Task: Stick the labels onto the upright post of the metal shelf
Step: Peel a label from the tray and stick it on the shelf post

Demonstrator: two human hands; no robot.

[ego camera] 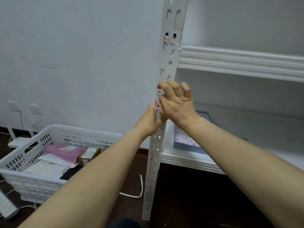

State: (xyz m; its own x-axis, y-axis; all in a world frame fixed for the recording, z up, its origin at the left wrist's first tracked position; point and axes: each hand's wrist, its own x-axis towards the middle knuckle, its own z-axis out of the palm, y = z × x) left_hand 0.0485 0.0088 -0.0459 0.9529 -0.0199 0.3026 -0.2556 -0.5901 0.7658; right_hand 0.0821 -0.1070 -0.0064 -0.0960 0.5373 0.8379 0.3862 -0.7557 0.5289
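Nearest, a white paper strip lies on the dark floor beside the foot of the upright post. To the left, a white basket holds parcels. Midway up the post, the left hand grips its left edge, thumb raised along it. The right hand lies over the front with fingers bent, thumb on a red-edged label; whether it pinches the label I cannot tell. Behind, a blue box sits on the lower shelf
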